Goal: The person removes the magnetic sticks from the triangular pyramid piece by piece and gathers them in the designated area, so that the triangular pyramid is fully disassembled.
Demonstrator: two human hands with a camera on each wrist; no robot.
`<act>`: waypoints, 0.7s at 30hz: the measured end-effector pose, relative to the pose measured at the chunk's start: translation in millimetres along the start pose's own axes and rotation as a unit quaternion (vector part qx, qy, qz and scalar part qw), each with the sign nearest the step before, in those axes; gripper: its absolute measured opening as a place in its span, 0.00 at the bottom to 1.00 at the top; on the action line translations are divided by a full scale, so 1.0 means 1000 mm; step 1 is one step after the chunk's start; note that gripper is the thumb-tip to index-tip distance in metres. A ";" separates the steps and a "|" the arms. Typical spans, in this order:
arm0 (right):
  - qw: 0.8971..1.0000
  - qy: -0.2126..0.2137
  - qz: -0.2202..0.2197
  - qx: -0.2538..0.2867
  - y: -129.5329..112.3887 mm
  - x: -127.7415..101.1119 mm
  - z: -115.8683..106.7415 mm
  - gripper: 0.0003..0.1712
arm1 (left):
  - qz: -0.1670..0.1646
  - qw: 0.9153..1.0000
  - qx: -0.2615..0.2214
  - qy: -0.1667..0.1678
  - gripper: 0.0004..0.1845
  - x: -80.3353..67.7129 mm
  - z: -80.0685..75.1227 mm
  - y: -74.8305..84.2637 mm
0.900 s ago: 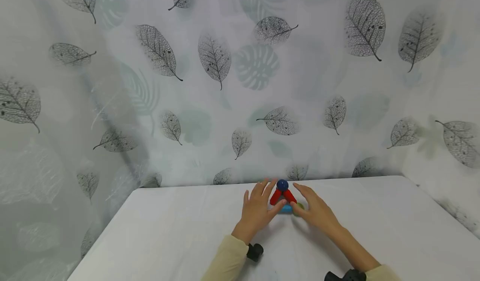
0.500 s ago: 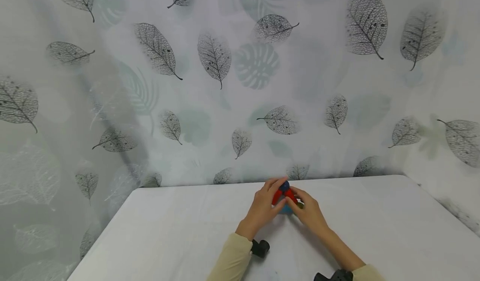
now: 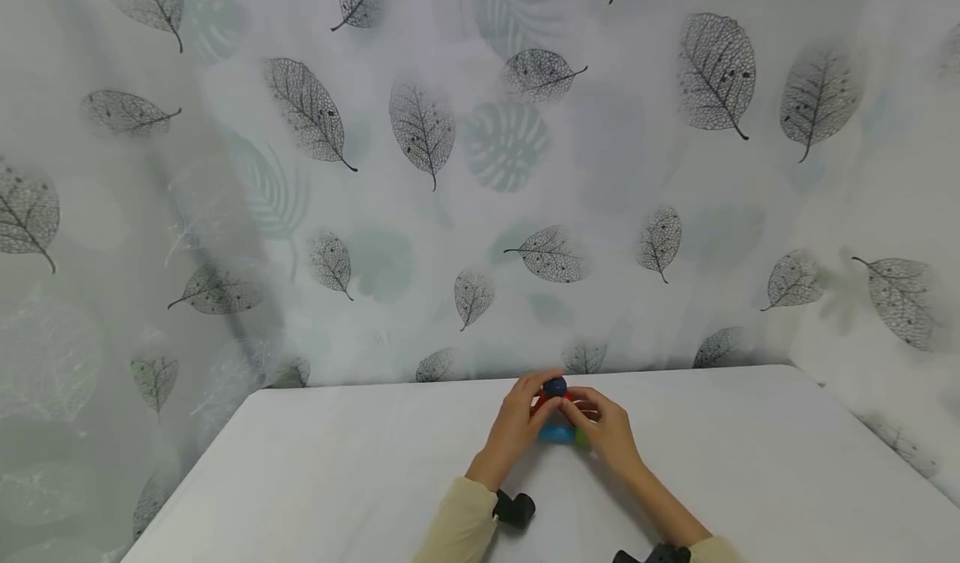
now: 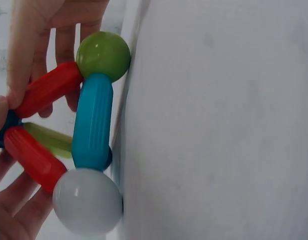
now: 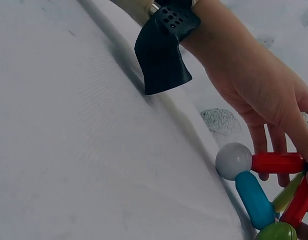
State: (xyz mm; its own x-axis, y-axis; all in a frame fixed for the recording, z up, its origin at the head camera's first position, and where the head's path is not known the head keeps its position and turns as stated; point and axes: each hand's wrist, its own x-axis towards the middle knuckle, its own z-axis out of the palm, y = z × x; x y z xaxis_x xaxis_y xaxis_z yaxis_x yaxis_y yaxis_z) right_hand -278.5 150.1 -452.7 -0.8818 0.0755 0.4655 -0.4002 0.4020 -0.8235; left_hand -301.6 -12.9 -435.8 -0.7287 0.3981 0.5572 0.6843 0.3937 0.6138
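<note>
A small frame of rods and balls stands at the table's far side. Its top is a dark blue ball (image 3: 555, 387), from which two red rods (image 4: 49, 90) slope down. They end at a green ball (image 4: 103, 56) and a white ball (image 4: 87, 202), joined by a blue rod (image 4: 92, 122). A green rod (image 4: 48, 140) runs behind, towards a second dark ball mostly hidden. My left hand (image 3: 513, 421) holds the top ball between thumb and forefinger. My right hand (image 3: 609, 434) pinches the red rod on the green ball's side, close to the top; its other fingers lie behind.
The white table (image 3: 360, 463) extends on both sides of the frame. Behind its far edge hangs a leaf-patterned curtain (image 3: 420, 254). Each wrist wears a black camera, such as the left wrist camera (image 3: 514, 510).
Both hands have closed in from beside the frame onto its top. The right hand has moved left to reach the red rod. The head view has shifted slightly.
</note>
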 end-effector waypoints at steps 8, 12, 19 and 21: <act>1.000 0.008 -0.011 -0.004 0.001 0.001 0.002 0.12 | 0.019 0.998 0.042 0.041 0.20 0.000 0.005 0.002; 0.999 0.017 -0.037 -0.014 0.001 0.001 0.002 0.11 | 0.005 0.999 0.033 0.037 0.19 0.001 0.005 0.005; 0.996 0.032 -0.083 -0.023 0.002 -0.002 0.005 0.09 | -0.022 0.999 0.008 0.037 0.19 0.002 0.001 0.003; 0.996 0.035 -0.083 -0.021 0.002 -0.002 0.006 0.09 | -0.025 0.999 0.006 0.038 0.19 0.003 -0.002 0.002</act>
State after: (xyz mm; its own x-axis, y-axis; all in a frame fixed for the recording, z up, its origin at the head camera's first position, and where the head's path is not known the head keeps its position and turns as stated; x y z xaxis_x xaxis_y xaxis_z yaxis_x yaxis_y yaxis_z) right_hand -279.3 145.5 -457.4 -0.7840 0.0671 0.6172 -0.5274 0.4525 -0.7191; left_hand -302.4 -12.7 -432.3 -0.7616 0.3139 0.5670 0.6468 0.4224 0.6350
